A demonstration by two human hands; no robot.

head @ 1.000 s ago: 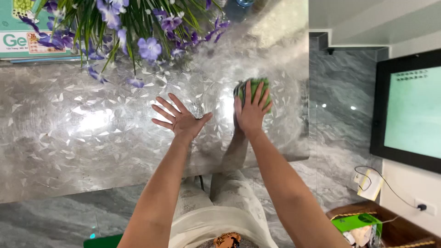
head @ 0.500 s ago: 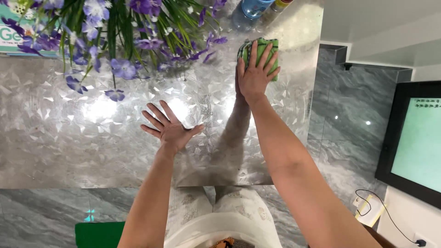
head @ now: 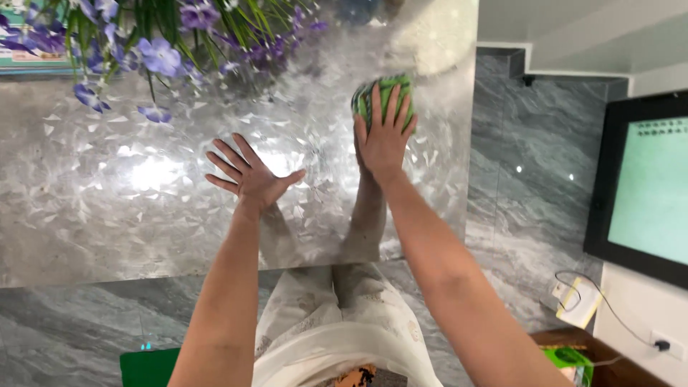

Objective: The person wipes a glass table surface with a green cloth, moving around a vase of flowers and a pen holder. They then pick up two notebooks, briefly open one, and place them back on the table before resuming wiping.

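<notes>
A folded green cloth (head: 390, 87) lies on the shiny patterned table top (head: 107, 208), near its right edge. My right hand (head: 383, 136) presses flat on the cloth, fingers spread over it. My left hand (head: 251, 174) rests flat on the bare table to the left of it, fingers apart, holding nothing. Both forearms reach in from the bottom of the view and are mirrored in the glossy surface.
Purple flowers with green leaves (head: 161, 54) hang over the table's far left part. A dark screen (head: 645, 186) stands at the right above a wooden cabinet (head: 580, 358), with a cable and wall socket (head: 663, 345). Grey marble floor (head: 530, 179) lies beside the table.
My right hand has drawn the green cloth back toward me from the far edge of the table. My left hand has stayed flat in about the same place.
</notes>
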